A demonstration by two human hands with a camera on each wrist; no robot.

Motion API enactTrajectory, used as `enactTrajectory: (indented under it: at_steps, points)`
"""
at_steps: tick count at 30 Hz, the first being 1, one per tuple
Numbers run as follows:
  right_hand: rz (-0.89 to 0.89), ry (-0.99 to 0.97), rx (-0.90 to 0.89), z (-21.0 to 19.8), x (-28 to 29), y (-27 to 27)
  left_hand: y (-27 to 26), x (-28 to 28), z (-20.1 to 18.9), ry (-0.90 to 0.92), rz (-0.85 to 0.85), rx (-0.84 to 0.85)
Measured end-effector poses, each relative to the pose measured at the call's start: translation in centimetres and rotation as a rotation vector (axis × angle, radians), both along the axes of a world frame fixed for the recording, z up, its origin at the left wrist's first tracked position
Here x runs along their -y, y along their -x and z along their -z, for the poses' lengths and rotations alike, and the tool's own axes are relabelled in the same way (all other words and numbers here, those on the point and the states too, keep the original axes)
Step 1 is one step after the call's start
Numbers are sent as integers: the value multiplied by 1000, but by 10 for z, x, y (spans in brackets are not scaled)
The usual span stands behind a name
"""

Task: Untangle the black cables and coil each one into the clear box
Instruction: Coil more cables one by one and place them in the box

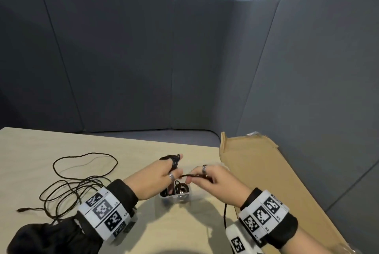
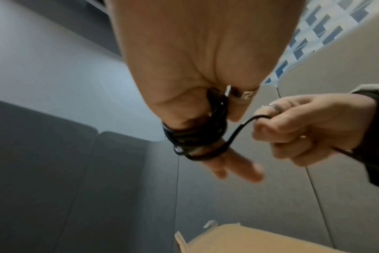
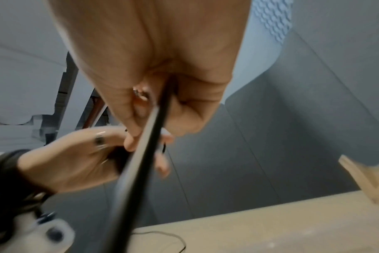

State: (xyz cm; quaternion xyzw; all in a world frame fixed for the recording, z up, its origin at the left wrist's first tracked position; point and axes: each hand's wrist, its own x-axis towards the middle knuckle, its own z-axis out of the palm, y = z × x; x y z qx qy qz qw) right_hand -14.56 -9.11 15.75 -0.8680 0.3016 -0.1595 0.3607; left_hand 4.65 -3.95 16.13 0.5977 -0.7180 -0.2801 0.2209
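A black cable coil (image 1: 174, 161) is wound round two outstretched fingers of my left hand (image 1: 162, 173), just above the clear box (image 1: 184, 196). In the left wrist view the coil (image 2: 197, 135) sits at the base of those fingers (image 2: 238, 171), with the thumb against it. My right hand (image 1: 209, 177) pinches the cable's free strand (image 1: 192, 176) close beside the left hand. The strand (image 3: 145, 162) runs back through its fist and hangs below the wrist. The box holds other coiled black cables (image 1: 180, 188). A second black cable (image 1: 78, 184) lies loose on the table to the left.
The light wooden table (image 1: 143, 151) carries a flattened cardboard sheet (image 1: 256, 171) at the right, close to my right hand. Grey sofa cushions (image 1: 184, 69) rise behind and to the right of the table. The loose cable's plug (image 1: 21, 210) lies near the left front.
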Motion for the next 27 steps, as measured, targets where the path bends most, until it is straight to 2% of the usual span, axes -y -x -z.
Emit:
enactTrajectory:
  at_steps: [2,5,7,10,13,15,18,20,21,24,26,27]
  points:
    - [43,92,-10,-2,11,5,3,-5,-3,-95,58,-111]
    - [40,219,-185,6,17,5,4,-6,-10,-260,171,-318]
    - [7,192,-255,13,16,4,1,-6,-12,-365,187,-506]
    - [30,79,-227,23,17,8,-8,-6,-17,-360,126,-1022]
    - [-5,32,-319,33,8,11,-18,-1,-20,-264,-48,-1599]
    - [-56,-11,-322,37,-9,3,-18,5,-20,-155,-93,-1720]
    - [-160,-25,-317,35,-37,-14,-6,15,-16,-28,-177,-1653]
    - [-209,44,-378,28,-50,-22,-1,17,-8,28,-204,-1472]
    - [-224,77,-383,24,-54,-24,-1,17,-3,29,-196,-1332]
    - [-237,194,-303,5,-57,-23,-2,10,8,-34,-154,-758]
    - [-155,267,-210,-8,-44,-15,-8,4,14,-61,-96,-433]
    - [-70,284,-147,-13,-34,-10,-11,1,15,-81,-60,-343]
